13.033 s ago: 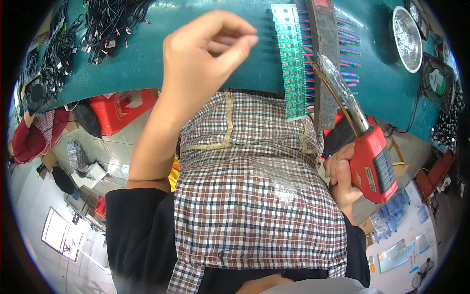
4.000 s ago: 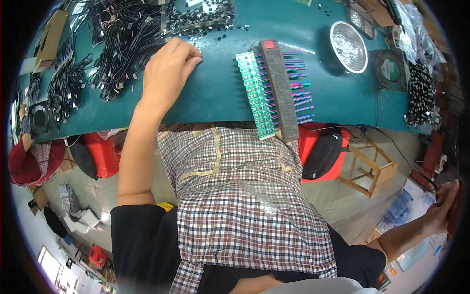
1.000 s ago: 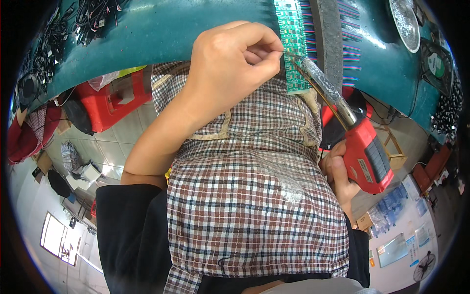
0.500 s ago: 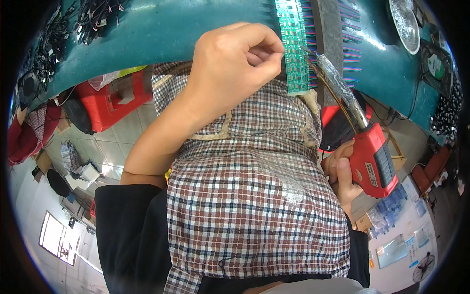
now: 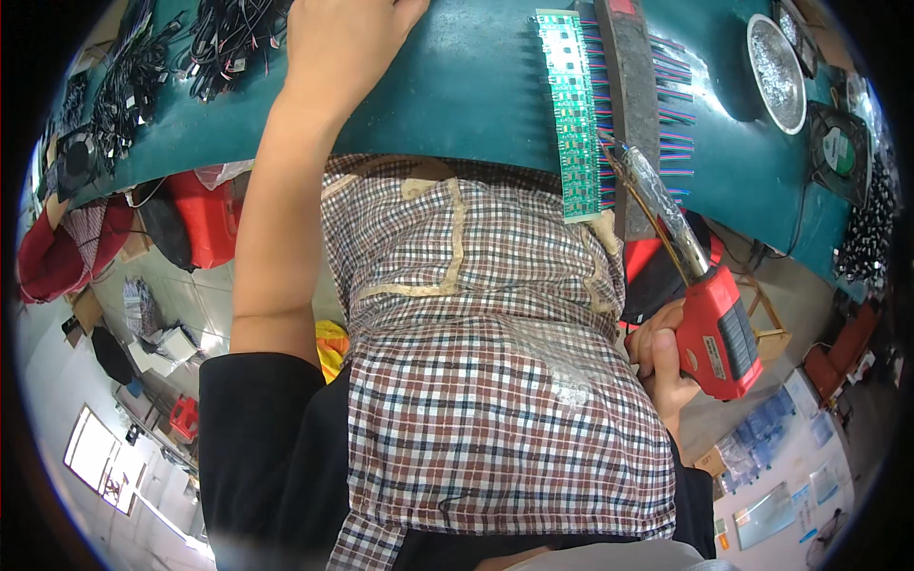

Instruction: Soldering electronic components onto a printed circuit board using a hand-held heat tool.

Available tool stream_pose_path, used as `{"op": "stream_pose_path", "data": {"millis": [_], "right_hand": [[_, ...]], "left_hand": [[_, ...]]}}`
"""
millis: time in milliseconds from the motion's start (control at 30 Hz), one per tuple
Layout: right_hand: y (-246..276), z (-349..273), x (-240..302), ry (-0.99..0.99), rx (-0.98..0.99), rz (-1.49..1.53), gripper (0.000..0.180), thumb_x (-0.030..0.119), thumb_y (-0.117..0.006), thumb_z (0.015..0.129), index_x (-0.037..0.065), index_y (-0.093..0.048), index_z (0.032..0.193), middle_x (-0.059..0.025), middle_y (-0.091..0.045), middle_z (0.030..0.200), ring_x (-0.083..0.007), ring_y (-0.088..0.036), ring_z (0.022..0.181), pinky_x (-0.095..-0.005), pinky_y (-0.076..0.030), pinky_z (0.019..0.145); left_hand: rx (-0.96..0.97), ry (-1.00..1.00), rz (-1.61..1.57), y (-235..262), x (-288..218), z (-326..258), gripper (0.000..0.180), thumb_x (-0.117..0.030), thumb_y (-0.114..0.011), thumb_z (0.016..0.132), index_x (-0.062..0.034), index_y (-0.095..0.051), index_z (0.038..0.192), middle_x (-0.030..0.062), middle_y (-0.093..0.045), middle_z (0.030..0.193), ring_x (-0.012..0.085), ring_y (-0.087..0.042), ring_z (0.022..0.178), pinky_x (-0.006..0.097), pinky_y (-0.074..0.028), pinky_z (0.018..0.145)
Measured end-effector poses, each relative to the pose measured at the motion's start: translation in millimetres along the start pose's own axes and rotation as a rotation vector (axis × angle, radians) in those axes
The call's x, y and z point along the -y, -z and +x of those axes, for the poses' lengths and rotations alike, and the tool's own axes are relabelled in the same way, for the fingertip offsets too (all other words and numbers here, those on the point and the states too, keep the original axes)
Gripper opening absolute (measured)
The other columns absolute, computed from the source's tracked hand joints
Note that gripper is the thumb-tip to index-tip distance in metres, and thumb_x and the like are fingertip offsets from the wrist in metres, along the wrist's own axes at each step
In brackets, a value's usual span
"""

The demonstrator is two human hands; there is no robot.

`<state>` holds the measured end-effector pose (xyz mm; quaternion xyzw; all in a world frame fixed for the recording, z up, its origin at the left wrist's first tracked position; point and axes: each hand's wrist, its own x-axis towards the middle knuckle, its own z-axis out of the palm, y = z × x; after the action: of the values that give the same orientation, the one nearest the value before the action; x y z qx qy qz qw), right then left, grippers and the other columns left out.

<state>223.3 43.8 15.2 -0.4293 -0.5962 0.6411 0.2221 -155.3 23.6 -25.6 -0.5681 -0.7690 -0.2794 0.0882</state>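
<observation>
The green circuit board strip (image 5: 571, 119) lies on the table (image 5: 457, 105), in front of the person and a little to the right, and its near end reaches past the table edge, above the checked apron (image 5: 505, 381). Just beside it, on the right, lies a long dark bar (image 5: 633, 124) across a row of thin coloured wires (image 5: 674, 143); I think its weight is there to keep the wires in order along the board. The right hand (image 5: 662, 357) has its grip closed on the red handle of a soldering gun (image 5: 693, 266). The tool is held slanting, probably so that its tip comes to the board from the side; the tip is close to the wire side, but whether it touches I cannot tell. The left hand (image 5: 347, 38) is above the table, well apart from the board. Its fingers are cut off by the upper edge of the view, so I cannot tell if this grip is open or holds something.

The board is flat, narrow and shiny, with small parts in rows. The bar looks rough and straight-edged. The gun's barrel seems wrapped in wrinkled foil, with a thin yellowish tube along it. Farther right stands a round metal bowl (image 5: 779, 76); at far left are tangled black cables (image 5: 228, 43).
</observation>
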Motion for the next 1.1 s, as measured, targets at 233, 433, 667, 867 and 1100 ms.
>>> {"op": "stream_pose_path", "data": {"millis": [233, 433, 667, 867, 1100], "right_hand": [[1, 0, 2, -0.004, -0.022, -0.04, 0.015, 0.012, -0.06, 0.093, 0.002, -0.049, 0.091, -0.0046, -0.048, 0.066, -0.008, -0.038, 0.042, -0.0254, -0.034, 0.045], [4, 0, 1, 0.015, 0.003, -0.048, 0.014, 0.011, -0.058, 0.093, 0.002, -0.048, 0.088, -0.0039, -0.046, 0.064, -0.0082, -0.037, 0.042, -0.0255, -0.034, 0.045], [2, 0, 4, -0.009, 0.02, -0.035, 0.015, 0.012, -0.058, 0.092, 0.002, -0.048, 0.085, -0.0036, -0.045, 0.064, -0.0088, -0.037, 0.043, -0.0259, -0.032, 0.045], [1, -1, 4, -0.016, 0.025, -0.005, 0.015, 0.012, -0.058, 0.092, 0.002, -0.048, 0.085, -0.0036, -0.046, 0.064, -0.0087, -0.037, 0.043, -0.0258, -0.032, 0.045], [6, -11, 1, -0.056, 0.012, -0.105, 0.016, 0.011, -0.06, 0.091, -0.002, -0.051, 0.095, -0.0039, -0.048, 0.065, -0.009, -0.039, 0.046, -0.0259, -0.034, 0.047]], "left_hand": [[0.083, 0.419, -0.232, 5, -30, -3, 0.009, -0.01, -0.073, 0.078, -0.0055, -0.067, 0.082, 0.009, -0.062, 0.08, 0.0261, -0.063, 0.073, 0.036, -0.05, 0.066], [0.125, 0.467, -0.757, -5, -54, -45, 0.01, -0.002, -0.073, 0.082, 0.0033, -0.067, 0.089, 0.0051, -0.071, 0.082, 0.0084, -0.069, 0.072, 0.02, -0.054, 0.064], [0.182, 0.412, -0.898, -2, -92, -66, 0.009, 0.003, -0.072, 0.079, 0.0026, -0.069, 0.087, 0.0085, -0.069, 0.085, 0.0141, -0.072, 0.075, 0.024, -0.06, 0.065], [0.16, 0.337, -0.847, -14, -96, -73, 0.009, 0.003, -0.072, 0.079, 0.0011, -0.069, 0.087, 0.0081, -0.068, 0.083, 0.0152, -0.071, 0.072, 0.025, -0.06, 0.064], [0.208, 0.356, -0.823, -15, -97, -72, 0.008, 0.006, -0.072, 0.08, 0.0033, -0.069, 0.087, 0.0076, -0.069, 0.087, 0.0128, -0.07, 0.077, 0.023, -0.06, 0.069]]}}
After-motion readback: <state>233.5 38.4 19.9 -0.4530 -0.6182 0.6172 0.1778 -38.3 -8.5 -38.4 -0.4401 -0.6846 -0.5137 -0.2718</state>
